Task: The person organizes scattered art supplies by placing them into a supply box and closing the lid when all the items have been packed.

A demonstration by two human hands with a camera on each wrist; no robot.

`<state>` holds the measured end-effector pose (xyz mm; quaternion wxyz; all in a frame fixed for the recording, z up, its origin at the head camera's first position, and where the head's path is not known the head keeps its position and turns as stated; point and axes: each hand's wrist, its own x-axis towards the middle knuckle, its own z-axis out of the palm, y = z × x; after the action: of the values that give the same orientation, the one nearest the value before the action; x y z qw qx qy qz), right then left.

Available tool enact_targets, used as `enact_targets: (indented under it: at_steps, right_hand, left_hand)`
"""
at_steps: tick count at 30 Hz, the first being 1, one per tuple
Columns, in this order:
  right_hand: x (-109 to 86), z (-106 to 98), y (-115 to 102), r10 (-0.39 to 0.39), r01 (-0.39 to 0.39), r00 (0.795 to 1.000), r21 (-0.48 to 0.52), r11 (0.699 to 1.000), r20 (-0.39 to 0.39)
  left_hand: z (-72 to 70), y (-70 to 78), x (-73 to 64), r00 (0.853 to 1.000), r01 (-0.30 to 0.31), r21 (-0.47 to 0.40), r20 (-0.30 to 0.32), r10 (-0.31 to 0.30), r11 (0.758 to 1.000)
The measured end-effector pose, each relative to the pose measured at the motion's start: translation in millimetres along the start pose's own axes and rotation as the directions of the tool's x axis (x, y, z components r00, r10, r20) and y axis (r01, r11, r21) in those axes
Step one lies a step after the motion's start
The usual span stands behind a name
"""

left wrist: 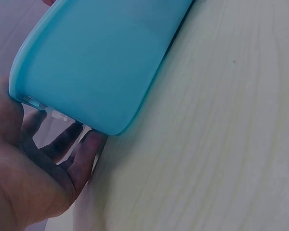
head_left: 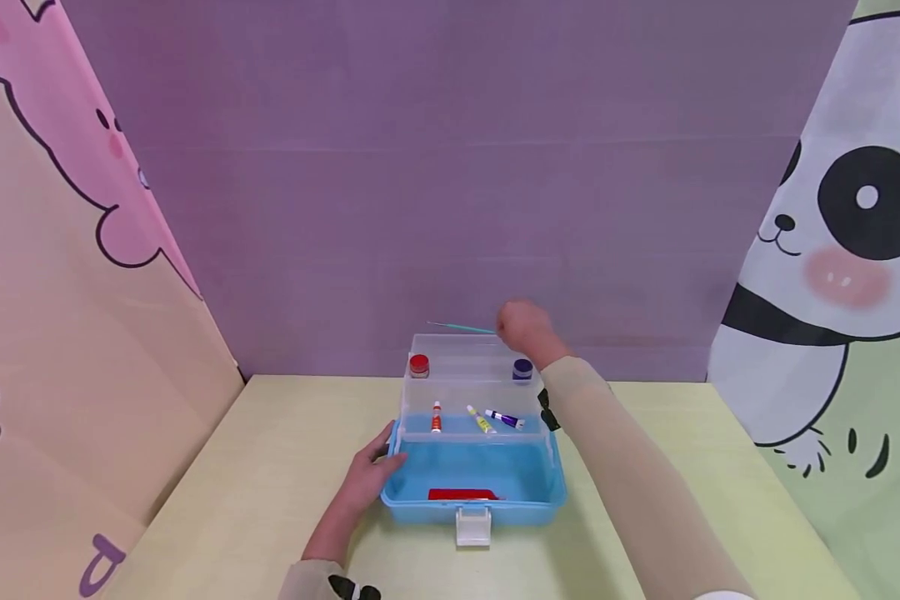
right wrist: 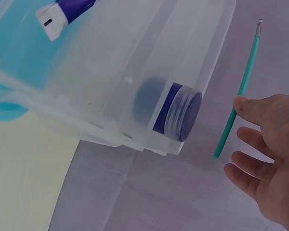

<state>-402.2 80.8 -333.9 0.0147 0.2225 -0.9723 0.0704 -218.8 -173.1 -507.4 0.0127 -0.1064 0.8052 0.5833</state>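
A blue storage box (head_left: 476, 515) stands with its clear tiered trays unfolded toward the back. My left hand (head_left: 365, 479) grips the box's left side, thumb over the rim; its fingers bend against the outer wall in the left wrist view. Above the rear tray, my right hand (head_left: 523, 327) pinches a thin green paintbrush (right wrist: 248, 72), bristle end to the left in the head view. The trays bear a red-lidded jar (head_left: 419, 366), a dark blue-purple jar (head_left: 522, 370), and red (head_left: 437, 418), yellow (head_left: 482, 420) and purple (head_left: 506, 419) paint tubes.
A red item (head_left: 462, 494) lies in the box's bottom compartment. The box's white latch (head_left: 473, 528) hangs down at the front. Behind the pale wooden table (head_left: 300, 450) rises a purple backdrop (head_left: 450, 183); cartoon-printed panels flank it.
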Motion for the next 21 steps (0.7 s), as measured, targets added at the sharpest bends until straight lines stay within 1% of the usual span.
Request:
enact_targets:
  at_steps: [6,9,13,16,21]
  right_hand:
    - [-0.5,1.9,0.9,0.006,-0.006,1.000,0.022,1.000,0.016]
    - [-0.1,1.3,2.3,0.009,-0.009,1.000,0.029,1.000,0.000]
    - [-0.9,-6.4,5.3,0.027,-0.026,0.999,0.049,0.998,-0.028]
    - [-1.2,-12.4,11.0,0.065,-0.062,0.997,0.091,0.994,-0.034]
    - [0.7,-13.8,24.6,0.116,-0.109,0.992,0.134,0.985,-0.046]
  left_hand:
    - [0.3,-1.6,-1.3,1.000,-0.011,0.005,-0.001,0.011,1.000]
    - [0.8,-1.3,-2.7,1.000,-0.018,0.009,-0.003,0.018,1.000]
    - [1.8,-0.3,-5.3,1.000,-0.020,0.015,0.002,0.020,1.000]
    - [1.8,0.0,-5.8,1.000,-0.016,0.021,0.002,0.016,1.000]
    - [-0.1,-0.6,-3.3,1.000,-0.018,0.023,-0.002,0.018,1.000]
